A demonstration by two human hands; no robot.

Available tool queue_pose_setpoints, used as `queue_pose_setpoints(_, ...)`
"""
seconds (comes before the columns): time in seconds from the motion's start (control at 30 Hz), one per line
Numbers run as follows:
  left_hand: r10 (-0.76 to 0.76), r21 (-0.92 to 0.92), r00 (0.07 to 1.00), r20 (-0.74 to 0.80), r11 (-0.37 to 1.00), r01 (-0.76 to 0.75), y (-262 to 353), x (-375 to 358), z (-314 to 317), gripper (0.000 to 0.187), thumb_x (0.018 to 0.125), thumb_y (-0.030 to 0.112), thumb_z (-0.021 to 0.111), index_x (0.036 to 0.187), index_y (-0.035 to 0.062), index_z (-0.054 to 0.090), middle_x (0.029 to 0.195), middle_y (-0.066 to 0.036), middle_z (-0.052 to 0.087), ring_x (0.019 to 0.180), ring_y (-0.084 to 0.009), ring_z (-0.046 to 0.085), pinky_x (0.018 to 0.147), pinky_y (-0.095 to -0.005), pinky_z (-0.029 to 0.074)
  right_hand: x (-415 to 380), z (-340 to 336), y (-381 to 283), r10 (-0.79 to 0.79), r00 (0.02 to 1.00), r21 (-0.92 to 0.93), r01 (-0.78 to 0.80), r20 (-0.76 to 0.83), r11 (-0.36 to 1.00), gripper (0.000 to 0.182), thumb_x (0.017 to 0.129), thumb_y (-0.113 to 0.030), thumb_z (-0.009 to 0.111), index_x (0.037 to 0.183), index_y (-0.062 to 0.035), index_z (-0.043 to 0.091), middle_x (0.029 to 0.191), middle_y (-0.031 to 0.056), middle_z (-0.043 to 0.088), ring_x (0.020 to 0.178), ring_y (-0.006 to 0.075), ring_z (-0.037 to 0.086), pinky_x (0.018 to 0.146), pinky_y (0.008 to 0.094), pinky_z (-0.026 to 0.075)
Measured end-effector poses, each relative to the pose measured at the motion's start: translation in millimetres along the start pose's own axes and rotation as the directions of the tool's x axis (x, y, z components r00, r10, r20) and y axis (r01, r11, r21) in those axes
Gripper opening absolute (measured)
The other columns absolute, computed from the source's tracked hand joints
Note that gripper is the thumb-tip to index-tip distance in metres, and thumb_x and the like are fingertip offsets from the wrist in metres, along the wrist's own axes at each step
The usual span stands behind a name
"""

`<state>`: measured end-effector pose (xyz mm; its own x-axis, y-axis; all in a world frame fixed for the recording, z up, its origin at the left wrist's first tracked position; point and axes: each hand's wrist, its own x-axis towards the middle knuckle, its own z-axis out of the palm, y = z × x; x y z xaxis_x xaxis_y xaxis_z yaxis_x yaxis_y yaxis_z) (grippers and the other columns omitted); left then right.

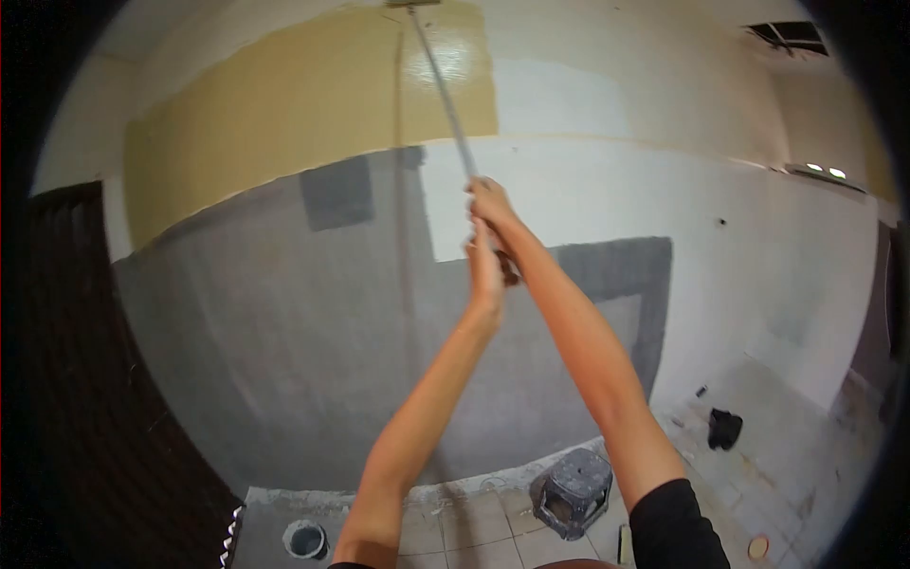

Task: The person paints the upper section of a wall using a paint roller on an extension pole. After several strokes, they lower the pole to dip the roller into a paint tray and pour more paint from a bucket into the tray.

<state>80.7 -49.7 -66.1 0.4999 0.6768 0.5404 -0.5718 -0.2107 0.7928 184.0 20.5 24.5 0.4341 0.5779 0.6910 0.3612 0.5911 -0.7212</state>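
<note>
- The wall [313, 379] fills the far side: yellow high on the left, grey below, white to the right, with darker grey patches.
- The floor [474, 529] runs along its foot, tiled in the near middle.
- A dark, ridged panel [95, 370] stands at the left.
- The pole [444, 90] slants up and slightly left from my hands, its far end at the top of the yellow.
- My right hand [490, 201] is the upper one, fingers wrapped round the pole.
- My left hand [485, 270] is just below, against the pole's lower part; how tightly it grips I cannot tell.
- The stool [575, 482], grey and spattered, is on the near floor, right of middle.
- The pot [305, 541] sits near left.
- A black item [725, 429] lies at the right.
- The roller [414, 4] tops the pole, partly cut off.
</note>
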Motion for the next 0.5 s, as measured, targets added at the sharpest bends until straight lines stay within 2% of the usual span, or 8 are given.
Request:
queue_pose_setpoints(0.07,0.070,-0.010,0.997,0.013,0.997,-0.070,18.2,-1.8,-19.2,0.069,0.100,0.074,0.039,0.143,0.0208,0.043,0.079,0.002,0.055,0.068,-0.0100,0.052,0.064,-0.0317,0.043,19.8,29.1,-1.0,-0.212,0.977,-0.280,0.214,0.035,0.936,0.033,0.100,-0.029,0.048,0.107,0.0004,0.063,0.094,0.0194,0.062,0.085,0.0315,0.058,0.075,0.0445,0.048)
queue_pose_setpoints(0.13,0.067,0.031,0.998,-0.003,0.997,-0.066,25.1,-10.1,-34.3,0.076,0.101,0.073,0.039,0.152,0.0161,0.038,0.082,0.000,0.058,0.071,-0.0110,0.054,0.065,-0.0291,0.042,27.2,51.6,20.4,-0.434,0.899,-0.558,0.392,0.062,0.732,0.039,0.100,-0.026,0.043,0.114,0.0054,0.062,0.119,0.0307,0.064,0.114,0.0465,0.060,0.098,0.0537,0.048)
queue_pose_setpoints(0.17,0.074,0.069,0.997,-0.013,0.995,-0.073,22.3,-13.1,-43.8,0.074,0.101,0.073,0.038,0.145,0.0143,0.043,0.085,-0.001,0.059,0.075,-0.0121,0.056,0.066,-0.0293,0.044,-3.2,55.3,-0.2,-0.270,0.962,-0.420,0.260,0.038,0.869,0.044,0.104,-0.033,0.041,0.114,0.0059,0.060,0.127,0.0343,0.059,0.119,0.0498,0.057,0.101,0.0540,0.046)
queue_pose_setpoints(0.2,0.036,0.071,0.999,-0.021,0.997,-0.034,17.1,-16.7,-54.2,0.073,0.100,0.073,0.039,0.144,0.0143,0.042,0.086,-0.002,0.059,0.076,-0.0122,0.056,0.066,-0.0294,0.044,-6.7,69.8,19.1,-0.287,0.949,-0.341,0.230,-0.129,0.912,0.049,0.107,-0.038,0.038,0.111,0.0060,0.058,0.124,0.0379,0.059,0.120,0.0525,0.056,0.101,0.0562,0.046)
queue_pose_setpoints(0.23,0.002,0.074,0.999,-0.038,0.997,0.001,10.9,-23.7,-60.6,0.073,0.100,0.074,0.040,0.142,0.0143,0.041,0.088,-0.002,0.059,0.076,-0.0123,0.056,0.066,-0.0296,0.044,-25.3,71.7,15.9,-0.216,0.963,-0.370,0.144,-0.161,0.918,0.047,0.106,-0.037,0.039,0.110,0.0061,0.057,0.113,0.0383,0.063,0.111,0.0553,0.059,0.098,0.0582,0.047)
queue_pose_setpoints(0.3,-0.022,0.031,0.996,-0.087,0.999,0.025,10.1,-48.8,-63.2,0.074,0.098,0.069,0.051,0.142,0.0124,0.033,0.082,0.001,0.051,0.065,-0.0088,0.049,0.057,-0.0277,0.041,-60.6,75.5,14.3,-0.152,0.972,-0.356,0.079,-0.181,0.931,0.045,0.106,-0.036,0.040,0.110,0.0062,0.057,0.103,0.0369,0.066,0.103,0.0563,0.061,0.094,0.0587,0.048)
queue_pose_setpoints(0.4,-0.045,-0.002,0.993,-0.110,0.999,0.045,6.7,-65.3,-60.3,0.082,0.096,0.067,0.059,0.147,0.0115,0.028,0.079,0.002,0.049,0.062,-0.0072,0.044,0.055,-0.0261,0.037,-80.9,72.0,21.7,-0.125,0.979,-0.364,0.059,-0.161,0.929,0.044,0.107,-0.034,0.040,0.107,0.0068,0.056,0.101,0.0370,0.066,0.101,0.0552,0.062,0.091,0.0572,0.049)
queue_pose_setpoints(0.5,-0.019,-0.008,0.997,-0.076,1.000,0.018,22.5,-59.0,-57.0,0.086,0.094,0.063,0.064,0.150,0.0102,0.026,0.076,0.002,0.048,0.058,-0.0063,0.040,0.053,-0.0241,0.033,-70.1,67.5,3.4,-0.184,0.973,-0.377,0.120,-0.136,0.918,0.044,0.107,-0.034,0.040,0.106,0.0068,0.056,0.099,0.0364,0.066,0.099,0.0548,0.062,0.090,0.0551,0.049)
